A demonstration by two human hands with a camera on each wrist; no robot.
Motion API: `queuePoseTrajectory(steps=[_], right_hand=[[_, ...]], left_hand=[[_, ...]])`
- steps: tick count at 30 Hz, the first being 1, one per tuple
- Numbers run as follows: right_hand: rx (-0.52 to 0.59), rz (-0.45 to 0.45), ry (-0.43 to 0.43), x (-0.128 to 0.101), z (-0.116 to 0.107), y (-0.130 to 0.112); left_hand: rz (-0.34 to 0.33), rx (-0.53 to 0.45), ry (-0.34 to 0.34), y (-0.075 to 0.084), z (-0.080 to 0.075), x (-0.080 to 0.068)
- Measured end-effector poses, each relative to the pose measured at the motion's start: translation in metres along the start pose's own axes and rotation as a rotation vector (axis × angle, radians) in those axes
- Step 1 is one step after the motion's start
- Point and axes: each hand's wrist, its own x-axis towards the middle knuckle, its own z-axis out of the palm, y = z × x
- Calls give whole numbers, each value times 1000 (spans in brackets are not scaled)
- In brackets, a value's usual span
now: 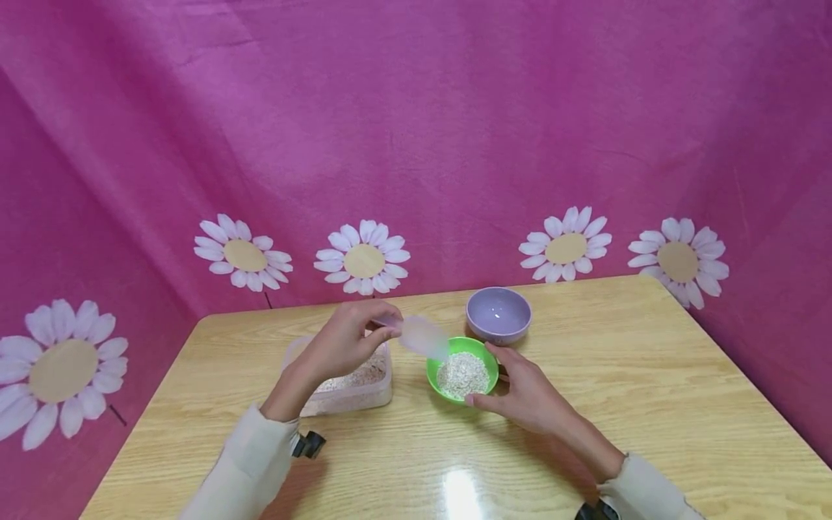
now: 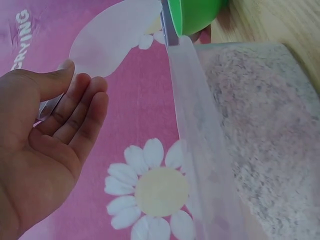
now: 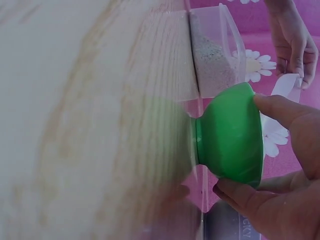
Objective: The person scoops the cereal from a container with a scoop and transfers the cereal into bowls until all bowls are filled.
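While the left hand [image 1: 338,343] pinches a translucent plastic scoop [image 1: 422,336] tilted over the grain-filled green bowl [image 1: 462,375], which the right hand [image 1: 529,393] clasps by its rim beside the clear grain container [image 1: 347,383], a loosened clasp could tip grain onto the wooden table [image 1: 650,404].

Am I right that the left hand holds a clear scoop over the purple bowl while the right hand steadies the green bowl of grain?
Not quite. The left hand holds the clear scoop over the green bowl, not the purple bowl, which stands empty behind it. The head view shows this. The right hand does steady the green bowl of grain.
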Motion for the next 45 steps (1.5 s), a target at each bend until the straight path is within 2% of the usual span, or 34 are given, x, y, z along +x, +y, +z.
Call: queuePoseTrajectory(steps=[7, 14, 18, 23, 27, 32, 40, 45], right_hand=[[-45, -28, 24, -1, -2, -3], [-158, -122, 138, 0, -4, -21], [-162, -150, 149, 4, 1, -35], [-145, -156, 114, 11, 13, -50], [-110, -133, 73, 18, 25, -60], [-65, -118, 41, 26, 39, -72], [-5, -136, 1, 40, 65, -82], [15, -142, -22, 47, 80, -85]], left_hand=[[-56, 2, 92, -16, -8, -21], [-190, -5, 178, -32, -26, -51], [-229, 44, 207, -41, -42, -69], [-259, 141, 232, -52, -62, -90], [-246, 195, 227, -62, -72, -104], [-200, 242, 223, -70, -79, -110], [-202, 306, 169, -71, -89, -111], [-150, 343, 118, -72, -89, -107]])
